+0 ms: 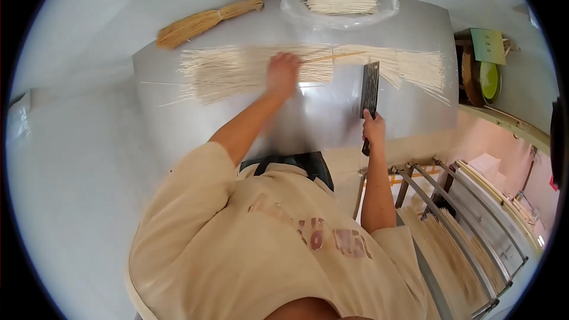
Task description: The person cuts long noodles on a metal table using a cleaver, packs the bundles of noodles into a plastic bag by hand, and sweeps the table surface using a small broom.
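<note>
Dried noodles (237,74) lie in a wide, flat layer across the metal tabletop, with loose strands at both ends. My left hand (283,76), slightly blurred, is closed over the middle of the layer. From it a thin wooden stick (339,56) points right across the noodles. My right hand (373,127) grips the dark handle of a knife with a broad blade (370,86). The blade points away from me, its tip at the near edge of the noodles, right of a narrow break in the layer.
A straw hand broom (207,22) lies at the back left. Behind the noodles, an open clear plastic bag (290,9) holds more cut noodles (341,1). A shelf with a green round object (489,80) stands right. Metal rack bars (453,225) with hanging noodles are at lower right.
</note>
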Tool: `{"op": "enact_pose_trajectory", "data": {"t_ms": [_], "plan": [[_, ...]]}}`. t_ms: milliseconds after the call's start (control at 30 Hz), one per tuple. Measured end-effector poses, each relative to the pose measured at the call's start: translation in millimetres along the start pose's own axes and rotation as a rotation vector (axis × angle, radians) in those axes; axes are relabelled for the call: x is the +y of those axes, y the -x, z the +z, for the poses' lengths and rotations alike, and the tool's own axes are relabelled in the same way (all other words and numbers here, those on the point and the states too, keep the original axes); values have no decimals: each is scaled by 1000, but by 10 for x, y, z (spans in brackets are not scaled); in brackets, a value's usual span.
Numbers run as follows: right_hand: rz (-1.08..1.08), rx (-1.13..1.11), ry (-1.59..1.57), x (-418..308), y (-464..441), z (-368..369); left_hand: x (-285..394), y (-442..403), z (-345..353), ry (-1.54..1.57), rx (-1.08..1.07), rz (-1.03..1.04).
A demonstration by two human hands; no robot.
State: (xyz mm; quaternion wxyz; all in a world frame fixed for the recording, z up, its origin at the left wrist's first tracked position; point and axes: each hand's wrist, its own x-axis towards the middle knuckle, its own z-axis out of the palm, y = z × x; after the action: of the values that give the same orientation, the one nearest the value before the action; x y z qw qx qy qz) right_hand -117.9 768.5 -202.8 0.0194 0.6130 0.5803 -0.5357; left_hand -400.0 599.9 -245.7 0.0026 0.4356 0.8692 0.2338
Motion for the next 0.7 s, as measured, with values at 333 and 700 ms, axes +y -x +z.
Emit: {"op": "enact_pose_trajectory", "data": {"t_ms": [333, 700], "plan": [[-354, 90, 332, -239, 38, 447, -823, 331, -304, -181, -92, 54], [-359, 63, 521, -427, 174, 944, -737, 208, -301, -174, -189, 125]]}}
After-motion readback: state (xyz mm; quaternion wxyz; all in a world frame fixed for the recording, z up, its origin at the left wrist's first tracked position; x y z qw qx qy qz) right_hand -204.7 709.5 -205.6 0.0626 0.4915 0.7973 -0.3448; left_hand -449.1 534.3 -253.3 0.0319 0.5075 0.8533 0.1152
